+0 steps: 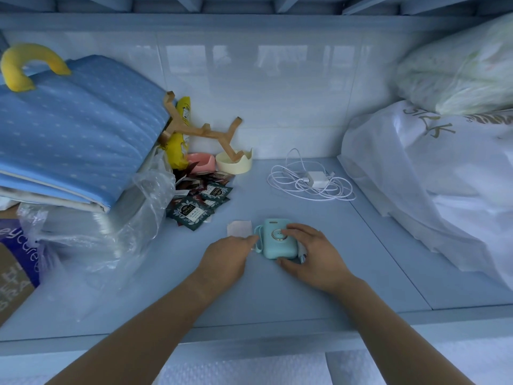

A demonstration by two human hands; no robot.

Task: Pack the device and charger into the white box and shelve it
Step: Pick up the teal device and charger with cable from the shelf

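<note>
Two hands are down on the shelf (319, 298), both at its middle, a little in from the front edge. Right hand (309, 255) has the teal device (273, 247): fingers curled over its top by the round dial, thumb tucked against its near side, a proper grip. Left hand (229, 255) comes in from the other side, fingers stretched out fairly straight, tips just meeting the device's left edge where its strap loops down; it holds nothing that I can make out. So the device sits flat on the shelf, right between the two hands. Just beyond the left fingertips lies a small white slip of paper (238, 227).

Further back, near the rear edge and right of centre, the white charger (316, 179) lies inside its loosely coiled cable, well apart from the hands. Off to the left, tea sachets (194, 211) are scattered, with a cream bowl (236, 166) behind them. Folded blue bedding (75, 129) fills the left end, white plastic bags (416, 176) the right.
</note>
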